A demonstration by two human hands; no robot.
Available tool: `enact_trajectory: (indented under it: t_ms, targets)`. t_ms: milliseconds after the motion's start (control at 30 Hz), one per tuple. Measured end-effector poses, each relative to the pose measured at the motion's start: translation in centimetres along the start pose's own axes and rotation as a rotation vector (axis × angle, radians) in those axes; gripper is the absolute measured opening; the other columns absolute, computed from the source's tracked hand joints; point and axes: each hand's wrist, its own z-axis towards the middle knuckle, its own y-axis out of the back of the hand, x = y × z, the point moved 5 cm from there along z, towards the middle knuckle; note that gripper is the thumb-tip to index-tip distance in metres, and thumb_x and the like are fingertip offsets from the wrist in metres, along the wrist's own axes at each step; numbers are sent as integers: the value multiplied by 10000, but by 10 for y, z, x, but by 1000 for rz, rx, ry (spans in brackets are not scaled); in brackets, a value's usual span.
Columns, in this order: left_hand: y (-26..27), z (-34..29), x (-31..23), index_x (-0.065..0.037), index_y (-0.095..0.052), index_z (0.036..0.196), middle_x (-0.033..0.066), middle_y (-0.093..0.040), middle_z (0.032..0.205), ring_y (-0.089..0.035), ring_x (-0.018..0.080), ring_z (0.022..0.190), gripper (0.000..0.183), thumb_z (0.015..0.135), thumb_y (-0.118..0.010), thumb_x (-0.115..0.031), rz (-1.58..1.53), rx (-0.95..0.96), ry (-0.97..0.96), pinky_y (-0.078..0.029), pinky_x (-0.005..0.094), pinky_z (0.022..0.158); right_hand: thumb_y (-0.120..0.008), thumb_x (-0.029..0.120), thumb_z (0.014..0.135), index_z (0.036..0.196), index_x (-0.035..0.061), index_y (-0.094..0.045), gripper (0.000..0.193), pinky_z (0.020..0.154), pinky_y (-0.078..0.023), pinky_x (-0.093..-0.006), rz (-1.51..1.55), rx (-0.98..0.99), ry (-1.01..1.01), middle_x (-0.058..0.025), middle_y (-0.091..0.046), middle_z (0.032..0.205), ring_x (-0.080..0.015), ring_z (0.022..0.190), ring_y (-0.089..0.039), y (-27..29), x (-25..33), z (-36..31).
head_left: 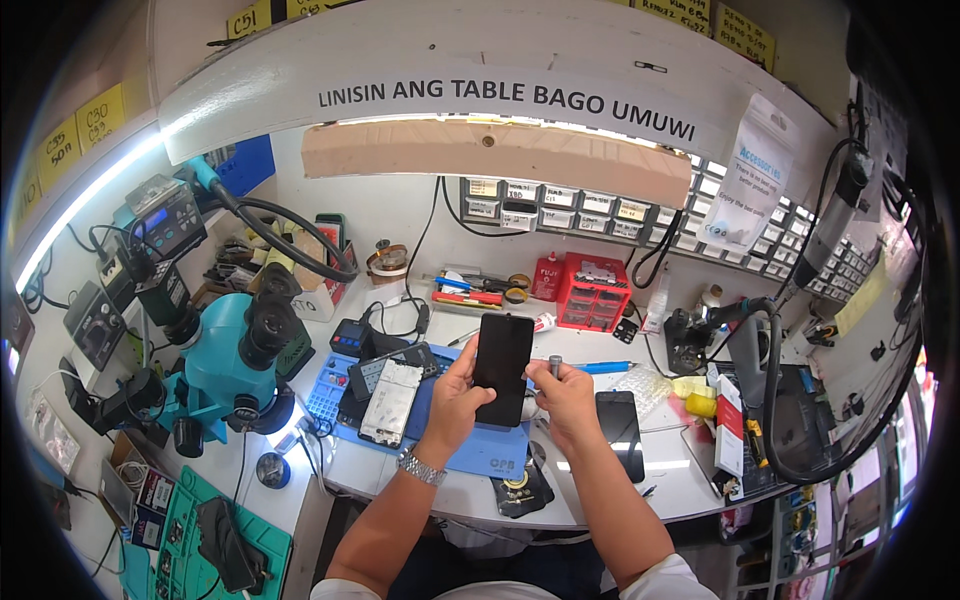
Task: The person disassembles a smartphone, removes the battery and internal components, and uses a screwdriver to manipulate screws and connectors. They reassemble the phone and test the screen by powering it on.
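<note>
At bench centre, above a blue mat (pixel 480 452), the person holds a black phone (pixel 502 368) upright, dark glass toward the camera. Left hand (pixel 455 398), at 9 o'clock of the phone, is clamped on its left edge and lower half, thumb across the glass; a metal watch (pixel 421 467) sits on that wrist. Right hand (pixel 562 392), at 3 o'clock of the phone, is closed around a small grey tool (pixel 555 364), whose tip stands up just beside the phone's right edge; whether the tip touches the phone cannot be told. Fingers of the right hand curl together near the phone's lower right corner. On the mat at 9 o'clock of the left hand lies an opened phone (pixel 389 401), pale inside face up, tilted slightly, with another dark device (pixel 400 362) just behind it. At 3 o'clock of the right hand a second black phone (pixel 621 432) lies flat on the white bench. At 12 o'clock, well apart, stands a red drawer box (pixel 593 292). A teal microscope (pixel 225 365) stands at 9 o'clock, near the mat's left end. At 6 o'clock of the hands, on the bench edge, lies a small black pad (pixel 519 493) with round brass-coloured parts.
</note>
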Motion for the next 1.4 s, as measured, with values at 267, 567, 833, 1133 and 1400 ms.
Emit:
enact_trajectory:
  t_ms: [267, 567, 833, 1133, 1400]
  targets:
    - [6, -15, 15, 47, -206, 1731, 219, -532, 1609, -594, 237, 1406, 977, 836, -585, 139, -48, 64, 8, -463, 368, 1185, -798, 139, 992, 1106, -15, -772, 193, 602, -422, -230, -28, 9, -20, -37, -745, 958, -38, 671, -552, 7, -6, -3]
    - [9, -16, 23, 62, -212, 1723, 236, -531, 1607, -596, 249, 1408, 959, 854, -612, 129, -4, 16, 17, -500, 378, 1153, -791, 150, 1018, 1100, -8, -773, 179, 646, -467, -228, -62, -2, -21, -15, -739, 942, -49, 715, -601, 7, -6, -1]
    - [9, -15, 20, 63, -207, 1724, 231, -552, 1594, -594, 247, 1407, 993, 820, -613, 133, -51, -3, 80, -492, 381, 1162, -790, 156, 1020, 1124, -14, -781, 199, 620, -462, -226, -53, 5, -22, -29, -753, 966, -43, 706, -603, 6, -4, 0]
    - [12, -14, 25, 62, -203, 1725, 225, -577, 1573, -620, 236, 1370, 1000, 813, -605, 139, -112, -8, 82, -499, 360, 1142, -797, 152, 1017, 1128, -11, -785, 198, 624, -470, -223, -38, 19, -32, -32, -759, 982, -42, 717, -602, 4, -5, -2]
    - [12, -14, 26, 54, -227, 1724, 214, -578, 1577, -589, 243, 1409, 1024, 774, -600, 133, -121, -16, 109, -477, 373, 1166, -805, 144, 1011, 1147, -16, -786, 211, 680, -499, -234, -32, 20, -33, -39, -762, 995, -60, 779, -634, 6, -6, -2]
